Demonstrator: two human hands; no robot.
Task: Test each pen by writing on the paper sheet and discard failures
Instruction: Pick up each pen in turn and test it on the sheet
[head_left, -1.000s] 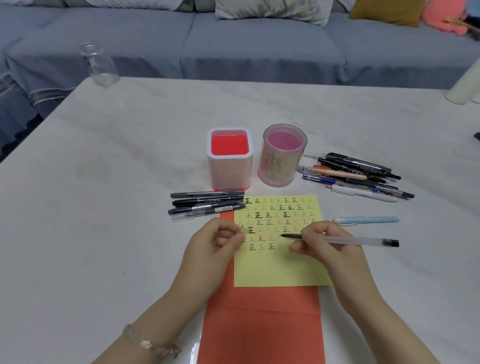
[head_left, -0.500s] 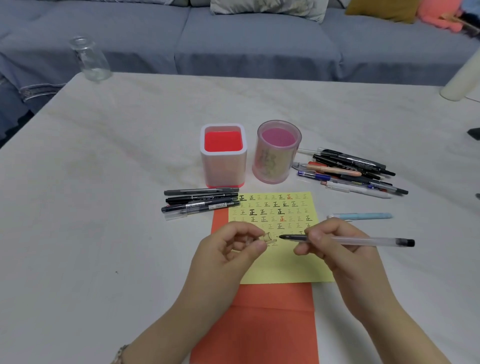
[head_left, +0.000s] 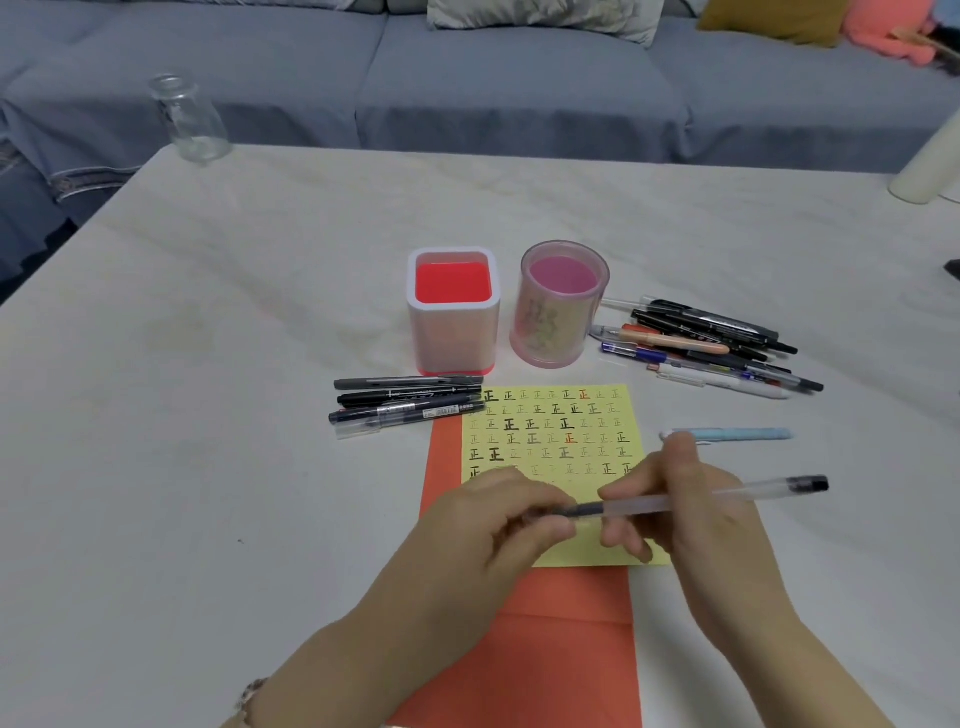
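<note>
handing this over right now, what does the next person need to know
Right hand grips the clear pen over the yellow sheet; left hand pinches its tip end.
Done: many marks fill the sheet's upper rows; four pens lie left of it, a light blue pen right.
To do: probably the pile beside the pink cup.
Which group is rejects cannot be told.

My yellow paper sheet (head_left: 550, 431) carries a grid of characters, mostly black or faint grey, two red. Beneath it, a plain orange paper sheet (head_left: 561, 649). My frosted clear plastic pen (head_left: 727, 496) ends in black. The square white pen holder (head_left: 454, 332) is red inside, the round translucent cup (head_left: 558, 322) pink.
</note>
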